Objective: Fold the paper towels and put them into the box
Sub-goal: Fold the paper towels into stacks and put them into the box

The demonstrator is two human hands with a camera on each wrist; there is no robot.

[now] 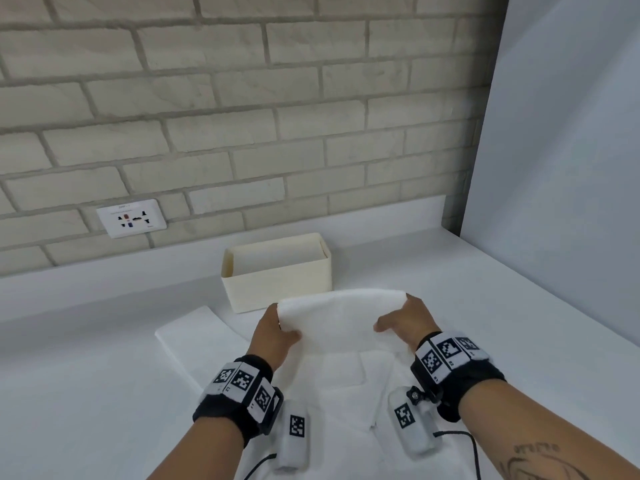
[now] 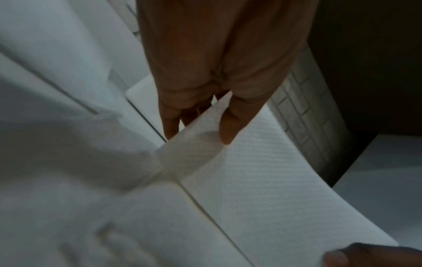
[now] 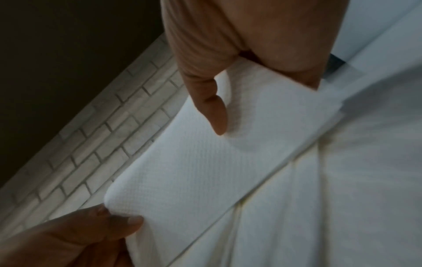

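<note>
No readable writing shows. At lower centre of the head view, the left hand and right hand each pinch an end of a white, embossed towel, bowed upward just before the cream rectangular box; more towels lie beneath on the white counter.

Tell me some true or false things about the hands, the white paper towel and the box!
1. Both hands hold the white embossed paper towel. True: the left hand and right hand each pinch one end.
2. The cream rectangular box has a lid on it. False: its top is open.
3. The box sits behind the towel, near the pale brick wall. True.
4. The held towel lies flat on the white counter. False: it is lifted and curved over.
5. More white paper lies on the counter beneath the hands. True.
</note>
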